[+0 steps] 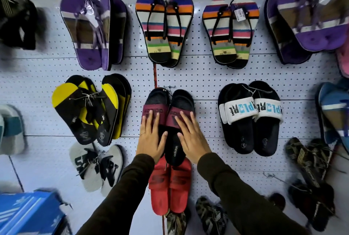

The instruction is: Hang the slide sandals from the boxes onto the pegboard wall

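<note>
A pair of black slide sandals with maroon straps [171, 102] hangs from a metal hook [168, 87] at the middle of the white pegboard wall [204, 76]. My left hand [151, 136] lies flat on the left sandal, fingers spread over its strap. On the right sandal rests my right hand [190, 136], also flat with fingers apart. Neither hand grips anything. Both sleeves are dark. A blue shoe box [28, 212] sits at the bottom left corner.
Other pairs hang all around: red slides [170, 187] just below, black slides with white straps [249, 117] to the right, yellow-black flip-flops [88, 110] to the left, striped flip-flops [164, 27] above, purple ones [92, 29] at upper left. An empty hook [270, 175] sticks out at lower right.
</note>
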`<state>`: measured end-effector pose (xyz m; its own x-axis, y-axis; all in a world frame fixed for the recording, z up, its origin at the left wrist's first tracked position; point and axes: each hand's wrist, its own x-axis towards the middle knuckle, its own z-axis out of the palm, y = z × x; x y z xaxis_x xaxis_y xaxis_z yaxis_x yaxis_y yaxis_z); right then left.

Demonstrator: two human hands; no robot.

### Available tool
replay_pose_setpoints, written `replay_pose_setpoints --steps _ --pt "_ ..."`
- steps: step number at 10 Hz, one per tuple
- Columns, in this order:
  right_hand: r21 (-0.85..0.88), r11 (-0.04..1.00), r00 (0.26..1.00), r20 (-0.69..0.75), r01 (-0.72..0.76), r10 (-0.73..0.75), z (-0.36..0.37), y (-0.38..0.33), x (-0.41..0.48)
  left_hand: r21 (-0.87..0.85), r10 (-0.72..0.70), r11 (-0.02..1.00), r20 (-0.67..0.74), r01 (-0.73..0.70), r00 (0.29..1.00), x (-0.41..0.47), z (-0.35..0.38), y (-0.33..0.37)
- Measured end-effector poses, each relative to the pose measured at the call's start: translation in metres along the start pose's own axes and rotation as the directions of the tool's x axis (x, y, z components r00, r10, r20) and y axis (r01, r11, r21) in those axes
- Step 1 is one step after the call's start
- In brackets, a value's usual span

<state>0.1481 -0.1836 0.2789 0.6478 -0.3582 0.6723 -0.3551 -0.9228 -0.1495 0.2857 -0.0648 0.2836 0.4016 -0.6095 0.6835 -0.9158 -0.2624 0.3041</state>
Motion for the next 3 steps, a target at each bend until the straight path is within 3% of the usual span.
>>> replay_pose_setpoints --steps 1,3 --pt "-0.033 0.999 0.997 0.067 -0.043 0.045 0.000 0.007 0.009 -0.007 -0.006 1.000 0.071 0.007 0.997 0.010 0.006 -0.005" --pt "0.006 0.999 0.982 0.183 -0.054 0.052 -0.033 -0.006 0.015 0.012 -0.006 1.000 0.047 0.006 0.999 0.012 0.001 -0.002"
